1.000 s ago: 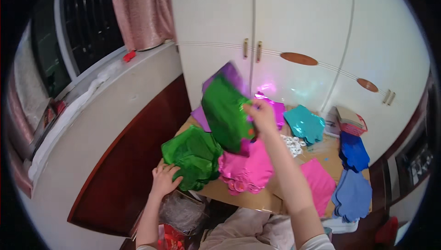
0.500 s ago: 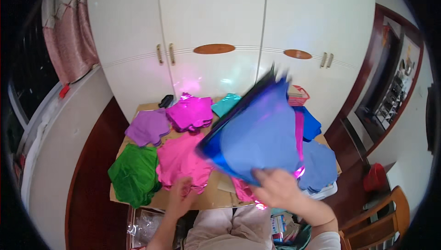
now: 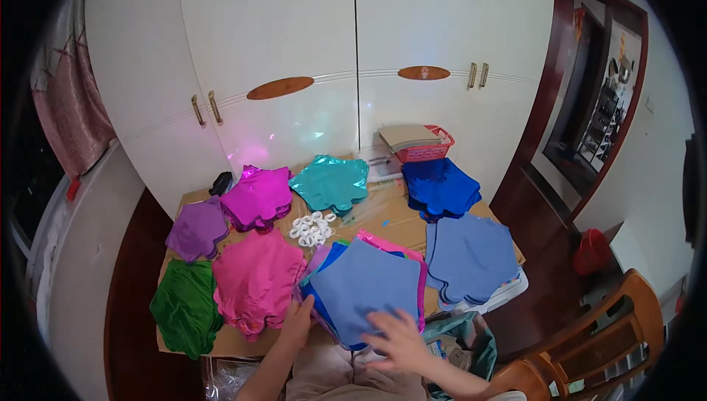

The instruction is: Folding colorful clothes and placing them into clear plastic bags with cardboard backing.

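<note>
Seen from the head camera, a mixed stack of shaped sheets (image 3: 364,276) lies at the near edge of the cardboard-covered table (image 3: 390,228), a greyish-blue sheet on top and rims of blue, purple, pink and magenta peeping out around it. I'll take that stack as the middle of the dial. At eight o'clock the left hand (image 3: 297,324) is against its edge; I can't tell from here whether those fingers grip it, as they are partly hidden. At five o'clock the right hand (image 3: 398,342) is over the top sheet with its fingers spread and loose, clenched on nothing, though whether they touch I can't say. Round the dial, a pink pile (image 3: 258,276) sits at nine with a green pile (image 3: 185,309) beyond it, a purple pile (image 3: 197,229) and a magenta pile (image 3: 258,196) toward ten, white rings (image 3: 311,229) between ten and eleven, and a teal pile (image 3: 331,182) past eleven. A dark blue pile (image 3: 440,186) is at one, a red basket (image 3: 427,153) behind it. Between two and three lies a greyish-blue pile (image 3: 471,257), and a wooden chair (image 3: 639,309) stands past three.
</note>
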### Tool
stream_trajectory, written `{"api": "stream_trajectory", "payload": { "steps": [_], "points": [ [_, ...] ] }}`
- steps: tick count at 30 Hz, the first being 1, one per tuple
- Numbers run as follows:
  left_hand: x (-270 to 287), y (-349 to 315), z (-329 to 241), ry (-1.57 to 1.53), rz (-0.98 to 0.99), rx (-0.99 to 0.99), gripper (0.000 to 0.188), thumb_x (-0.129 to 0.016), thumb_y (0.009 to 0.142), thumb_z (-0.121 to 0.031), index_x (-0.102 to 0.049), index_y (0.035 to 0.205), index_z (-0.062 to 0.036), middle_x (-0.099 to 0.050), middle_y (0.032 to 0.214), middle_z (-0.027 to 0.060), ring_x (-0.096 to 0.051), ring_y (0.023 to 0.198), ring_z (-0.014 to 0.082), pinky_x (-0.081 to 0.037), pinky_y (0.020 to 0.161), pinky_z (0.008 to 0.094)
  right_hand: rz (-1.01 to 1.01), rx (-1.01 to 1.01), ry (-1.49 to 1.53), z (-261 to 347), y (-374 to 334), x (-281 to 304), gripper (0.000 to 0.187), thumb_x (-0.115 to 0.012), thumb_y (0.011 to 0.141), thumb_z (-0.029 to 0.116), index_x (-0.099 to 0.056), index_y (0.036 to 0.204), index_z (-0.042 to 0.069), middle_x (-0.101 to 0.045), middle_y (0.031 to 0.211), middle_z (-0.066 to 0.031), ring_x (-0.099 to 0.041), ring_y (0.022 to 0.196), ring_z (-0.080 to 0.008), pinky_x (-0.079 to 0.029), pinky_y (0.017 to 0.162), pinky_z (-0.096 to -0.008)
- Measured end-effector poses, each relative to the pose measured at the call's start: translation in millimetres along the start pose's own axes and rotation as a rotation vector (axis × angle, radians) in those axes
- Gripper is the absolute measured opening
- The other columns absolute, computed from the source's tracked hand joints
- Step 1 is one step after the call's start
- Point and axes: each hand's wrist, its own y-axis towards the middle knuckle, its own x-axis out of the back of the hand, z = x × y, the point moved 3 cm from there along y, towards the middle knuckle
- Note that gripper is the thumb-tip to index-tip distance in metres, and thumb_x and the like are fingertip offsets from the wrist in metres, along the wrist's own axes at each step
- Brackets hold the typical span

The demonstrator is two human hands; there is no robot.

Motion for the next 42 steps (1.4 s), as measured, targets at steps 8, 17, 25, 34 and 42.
{"api": "stream_trajectory", "payload": {
  "steps": [8, 17, 25, 34, 42],
  "points": [
    [6.0, 47.9, -15.1, 0.740, -0.036, -0.462, 0.037, -0.049, 0.092, -0.028, -0.051, 0.113, 0.0024, -0.058, 0.110, 0.0181, -0.058, 0.099, 0.0306, -0.045, 0.084, 0.0400, -0.002, -0.518, -0.115, -71.4, -47.7, -13.9, 0.053, -0.062, 0.081, 0.031, -0.048, 0.124, 0.004, -0.043, 0.130, -0.0240, -0.044, 0.118, -0.0390, -0.036, 0.098, -0.0472],
    [-31.2, 58.6, -62.4, 1.460, -0.058, -0.309, 0.054, -0.061, 0.083, -0.043, -0.051, 0.111, 0.0016, -0.060, 0.096, 0.0220, -0.057, 0.091, 0.0411, -0.047, 0.075, 0.0457, 0.106, -0.326, -0.172, -99.5, -11.6, -8.3, 0.043, -0.060, 0.082, 0.022, -0.051, 0.121, 0.006, -0.051, 0.122, -0.0200, -0.052, 0.108, -0.0380, -0.043, 0.090, -0.0453],
    [-5.1, -42.7, -17.2, 0.692, 0.194, 0.075, 0.029, -0.062, 0.085, -0.024, -0.055, 0.107, -0.0058, -0.060, 0.094, 0.0064, -0.058, 0.085, 0.0165, -0.046, 0.064, 0.0301, 0.109, -0.507, -0.049, -180.2, 63.7, -22.0, 0.047, -0.061, 0.080, 0.023, -0.048, 0.120, 0.001, -0.054, 0.115, -0.0211, -0.053, 0.104, -0.0388, -0.044, 0.088, -0.0432],
    [-5.7, -75.1, 115.2, -0.477, 0.581, 0.552, 0.050, -0.048, 0.090, -0.024, -0.035, 0.130, 0.0039, -0.040, 0.135, 0.0207, -0.037, 0.128, 0.0345, -0.029, 0.107, 0.0507, 0.228, -0.414, 0.022, -165.3, 36.6, -38.2, 0.058, -0.062, 0.079, 0.018, -0.037, 0.128, -0.001, -0.048, 0.123, -0.0240, -0.045, 0.115, -0.0393, -0.036, 0.097, -0.0454],
    [-46.5, -88.9, 100.2, -0.710, 0.440, 0.760, 0.066, -0.057, 0.081, -0.025, -0.028, 0.136, -0.0023, -0.036, 0.139, 0.0194, -0.030, 0.131, 0.0382, -0.021, 0.106, 0.0604, 0.197, -0.537, 0.148, -141.2, 23.1, -26.6, 0.058, -0.063, 0.077, 0.016, -0.040, 0.128, 0.001, -0.052, 0.116, -0.0212, -0.047, 0.109, -0.0377, -0.038, 0.093, -0.0453]
  ]
}}
